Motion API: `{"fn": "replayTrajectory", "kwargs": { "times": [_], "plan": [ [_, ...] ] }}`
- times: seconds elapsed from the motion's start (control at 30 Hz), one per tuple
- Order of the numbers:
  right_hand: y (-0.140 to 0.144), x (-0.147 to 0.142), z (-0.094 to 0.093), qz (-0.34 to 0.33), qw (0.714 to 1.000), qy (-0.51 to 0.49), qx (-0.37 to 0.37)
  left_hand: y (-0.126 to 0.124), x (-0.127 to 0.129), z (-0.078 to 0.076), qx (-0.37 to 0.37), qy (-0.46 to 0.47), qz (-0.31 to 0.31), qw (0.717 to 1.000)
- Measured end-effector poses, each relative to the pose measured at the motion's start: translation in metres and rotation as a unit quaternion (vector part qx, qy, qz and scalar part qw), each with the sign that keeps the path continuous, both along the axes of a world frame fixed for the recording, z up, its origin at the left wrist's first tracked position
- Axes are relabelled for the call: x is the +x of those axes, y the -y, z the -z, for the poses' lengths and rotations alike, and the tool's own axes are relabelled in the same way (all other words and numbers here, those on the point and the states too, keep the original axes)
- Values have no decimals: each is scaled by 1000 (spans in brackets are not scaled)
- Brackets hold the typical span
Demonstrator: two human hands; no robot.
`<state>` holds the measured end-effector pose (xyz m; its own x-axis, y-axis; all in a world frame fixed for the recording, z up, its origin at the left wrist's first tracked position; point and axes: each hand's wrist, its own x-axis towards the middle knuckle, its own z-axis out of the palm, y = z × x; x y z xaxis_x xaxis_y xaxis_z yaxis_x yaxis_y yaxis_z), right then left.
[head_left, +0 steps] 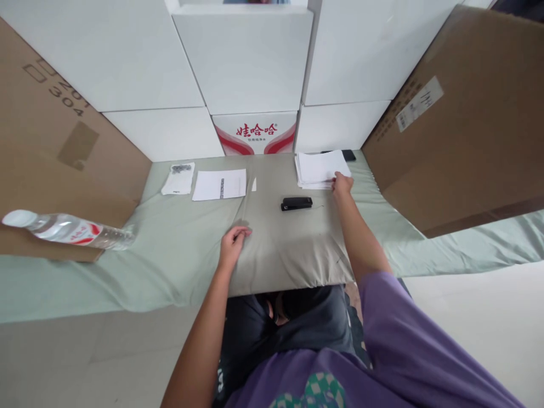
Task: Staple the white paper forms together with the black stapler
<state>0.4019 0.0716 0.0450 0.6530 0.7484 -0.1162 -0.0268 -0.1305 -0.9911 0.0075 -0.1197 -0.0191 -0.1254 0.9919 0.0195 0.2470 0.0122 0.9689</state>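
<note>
My right hand (342, 184) is at the lower right corner of a stack of white paper sheets (321, 166), its fingers pinching the edge of the paper. My left hand (233, 243) rests on the cloth near the front of the table, fingers loosely curled, with nothing visible in them. Between the hands, a little nearer the right one, lies a black stapler (296, 203). Beyond my left hand is a separate pile of white paper (220, 184) with a dark printed strip. Left of that pile, a white packet (178, 179) carries small dark metal-looking pieces at its top.
Green cloth (170, 243) covers the table. White boxes (255, 134) form a wall behind, with large brown cartons at left (55, 147) and right (463, 124). A water bottle (76, 229) is at the left carton. A dark flat object (349, 155) pokes out behind the paper stack.
</note>
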Motion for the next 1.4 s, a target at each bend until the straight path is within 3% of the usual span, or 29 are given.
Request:
{"fn": "replayTrajectory", "kwargs": {
  "times": [0.13, 0.2, 0.3, 0.4, 0.5, 0.63, 0.7, 0.77, 0.9, 1.0, 1.17, 1.4],
  "plan": [
    [72, -23, 12, 20, 995, 101, 3, 1, 0, 4, 7, -10, 8, 1000],
    [119, -42, 25, -60, 971, 230, 21, 0, -1, 5, 9, -4, 8, 1000],
    [178, -74, 43, -245, 896, 369, -36, -11, -2, -2, 5, -6, -4, 1000],
    [203, -95, 50, -292, 801, 519, -57, -42, -5, -21, 24, -151, -37, 988],
    [205, -101, 49, -291, 750, 591, -56, -90, -11, -43, 53, -345, -58, 935],
    [201, -100, 48, -283, 737, 610, -65, -147, -17, -55, 24, -462, 70, 884],
    [201, -101, 49, -277, 737, 614, -64, -160, -18, -52, 2, -484, 122, 867],
    [203, -102, 49, -272, 738, 614, -64, -164, -17, -49, -1, -505, 134, 853],
    [205, -103, 48, -271, 741, 612, -63, -158, -14, -51, 7, -561, 101, 821],
    [205, -104, 47, -272, 745, 605, -64, -157, -16, -58, -17, -572, 91, 815],
    [205, -104, 47, -263, 753, 600, -66, -159, -26, -66, -28, -560, 48, 826],
    [205, -105, 46, -260, 749, 605, -69, -155, -34, -63, -10, -488, -74, 870]
  ]
}}
